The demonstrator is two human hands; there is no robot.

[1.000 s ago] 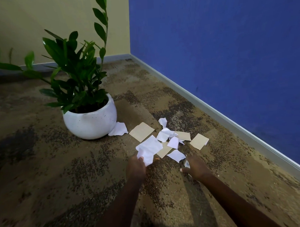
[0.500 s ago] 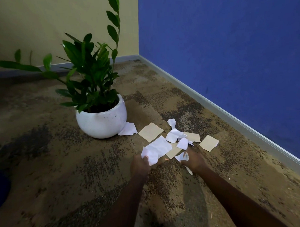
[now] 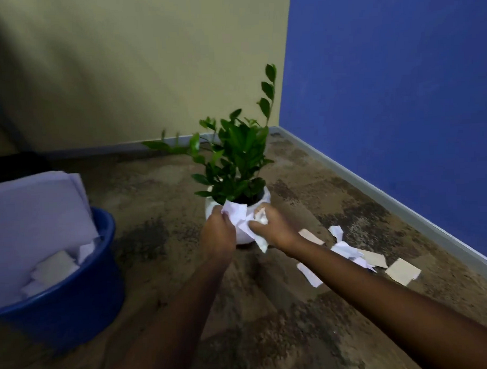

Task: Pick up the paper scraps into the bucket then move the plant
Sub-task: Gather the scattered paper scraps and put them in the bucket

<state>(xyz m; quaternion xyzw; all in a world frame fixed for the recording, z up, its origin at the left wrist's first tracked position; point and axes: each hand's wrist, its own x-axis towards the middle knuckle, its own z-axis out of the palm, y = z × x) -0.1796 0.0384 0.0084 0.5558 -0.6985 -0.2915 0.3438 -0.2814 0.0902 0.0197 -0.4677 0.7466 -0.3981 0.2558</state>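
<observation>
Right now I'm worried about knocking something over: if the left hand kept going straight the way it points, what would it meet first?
Probably the white pot of the plant. The left hand, closed on crumpled white paper, points forward at it and overlaps it in view, though the depth between them is unclear.

bucket [image 3: 75, 295] cut off at left edge, pot [image 3: 210, 207] mostly hidden behind hands [image 3: 244, 228]

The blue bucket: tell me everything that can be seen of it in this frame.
The blue bucket is a round, glossy basin, plastic by the look, standing upright on the carpet at the left, partly cut off by the frame edge. It already holds white paper, large sheets standing above the rim and smaller scraps below. Neither hand touches it.
</observation>
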